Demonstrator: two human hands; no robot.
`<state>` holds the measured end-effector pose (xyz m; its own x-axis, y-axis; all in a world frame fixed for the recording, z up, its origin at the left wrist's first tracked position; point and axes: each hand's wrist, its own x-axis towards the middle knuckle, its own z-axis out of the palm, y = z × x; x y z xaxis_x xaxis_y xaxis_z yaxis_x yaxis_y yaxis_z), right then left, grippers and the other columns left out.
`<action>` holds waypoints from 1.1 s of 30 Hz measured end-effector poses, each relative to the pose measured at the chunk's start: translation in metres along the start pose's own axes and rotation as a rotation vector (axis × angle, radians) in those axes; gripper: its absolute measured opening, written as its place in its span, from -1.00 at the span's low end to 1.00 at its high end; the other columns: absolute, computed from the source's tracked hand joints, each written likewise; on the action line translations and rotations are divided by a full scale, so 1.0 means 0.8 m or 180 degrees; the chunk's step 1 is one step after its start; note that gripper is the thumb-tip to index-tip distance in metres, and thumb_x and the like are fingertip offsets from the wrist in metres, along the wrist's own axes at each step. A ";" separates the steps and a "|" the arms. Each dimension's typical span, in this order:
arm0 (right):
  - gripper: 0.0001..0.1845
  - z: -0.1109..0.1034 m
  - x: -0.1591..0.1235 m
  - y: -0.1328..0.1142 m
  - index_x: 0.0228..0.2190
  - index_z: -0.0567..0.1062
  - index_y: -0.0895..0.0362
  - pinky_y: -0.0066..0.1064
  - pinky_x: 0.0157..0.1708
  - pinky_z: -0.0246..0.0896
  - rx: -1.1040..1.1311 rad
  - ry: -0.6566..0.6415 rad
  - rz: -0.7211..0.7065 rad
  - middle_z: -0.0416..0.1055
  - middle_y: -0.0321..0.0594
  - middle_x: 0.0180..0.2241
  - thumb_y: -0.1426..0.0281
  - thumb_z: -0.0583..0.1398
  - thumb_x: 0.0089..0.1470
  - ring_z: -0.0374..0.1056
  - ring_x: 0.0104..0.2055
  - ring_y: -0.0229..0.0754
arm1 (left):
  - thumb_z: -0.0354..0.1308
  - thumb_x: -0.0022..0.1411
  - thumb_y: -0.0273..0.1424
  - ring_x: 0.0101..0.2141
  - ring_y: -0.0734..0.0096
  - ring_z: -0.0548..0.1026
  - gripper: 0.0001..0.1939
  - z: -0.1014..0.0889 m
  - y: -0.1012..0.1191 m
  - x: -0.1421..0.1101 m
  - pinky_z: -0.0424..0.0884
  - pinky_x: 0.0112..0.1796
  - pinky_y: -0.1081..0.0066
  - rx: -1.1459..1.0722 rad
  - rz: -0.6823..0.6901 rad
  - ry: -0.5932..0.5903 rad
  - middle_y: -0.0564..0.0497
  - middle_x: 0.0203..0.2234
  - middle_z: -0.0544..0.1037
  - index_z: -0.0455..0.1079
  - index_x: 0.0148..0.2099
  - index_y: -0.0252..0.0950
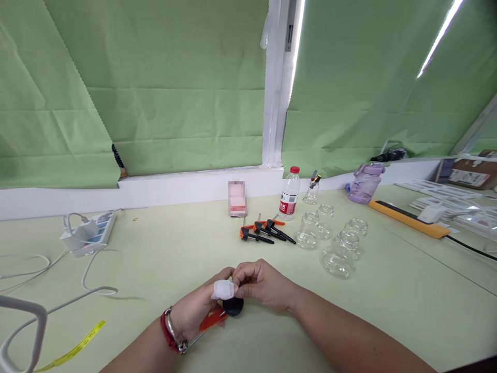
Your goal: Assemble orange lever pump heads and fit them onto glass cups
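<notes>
Our fingers hide most of the little pump [227,305], so we cannot see its whole shape. It has a black round part, an orange handle and a cloudy white tip. Our left hand [194,313] and right hand [260,282] both pinch it, near the table's [155,259] front edge.

A pale green table [174,259] is seen, strewn with jars [336,248], clamps [266,231], a bottle [289,194], power strip [91,233], cables [58,280].
</notes>
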<state>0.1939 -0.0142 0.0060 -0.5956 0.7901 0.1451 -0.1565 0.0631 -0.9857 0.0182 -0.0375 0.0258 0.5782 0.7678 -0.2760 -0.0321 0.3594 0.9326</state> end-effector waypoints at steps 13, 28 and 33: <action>-0.86 -0.002 -0.002 -0.003 -0.43 0.58 0.15 -0.38 -0.20 0.24 -0.0185 -0.0087 -0.0122 0.39 -0.26 -0.38 0.34 0.29 -0.08 0.33 -0.29 -0.24 | 0.09 0.03 -0.30 -0.50 0.52 0.26 -0.82 -0.006 -0.007 0.002 0.14 -0.57 0.54 -0.0066 0.0053 -0.0080 0.12 -0.50 0.20 0.19 -0.32 -0.24; -0.87 -0.003 -0.003 0.000 -0.43 0.53 0.17 -0.39 -0.26 0.23 -0.0045 -0.0113 0.0008 0.42 -0.27 -0.39 0.38 0.30 -0.11 0.32 -0.32 -0.26 | 0.11 0.03 -0.30 -0.53 0.53 0.25 -0.81 -0.003 -0.003 0.000 0.11 -0.59 0.55 -0.0042 0.0040 -0.0046 0.13 -0.52 0.19 0.18 -0.33 -0.24; -0.83 -0.003 -0.002 0.002 -0.44 0.51 0.19 -0.40 -0.28 0.21 0.0041 -0.0103 0.0069 0.42 -0.28 -0.41 0.38 0.33 -0.14 0.30 -0.34 -0.28 | 0.10 0.02 -0.32 -0.51 0.51 0.26 -0.82 -0.003 -0.003 0.000 0.13 -0.59 0.54 0.0003 0.0038 -0.0034 0.13 -0.51 0.20 0.17 -0.34 -0.24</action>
<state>0.1964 -0.0141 0.0037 -0.6242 0.7709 0.1268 -0.1532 0.0384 -0.9874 0.0164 -0.0369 0.0229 0.5864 0.7663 -0.2624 -0.0383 0.3498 0.9360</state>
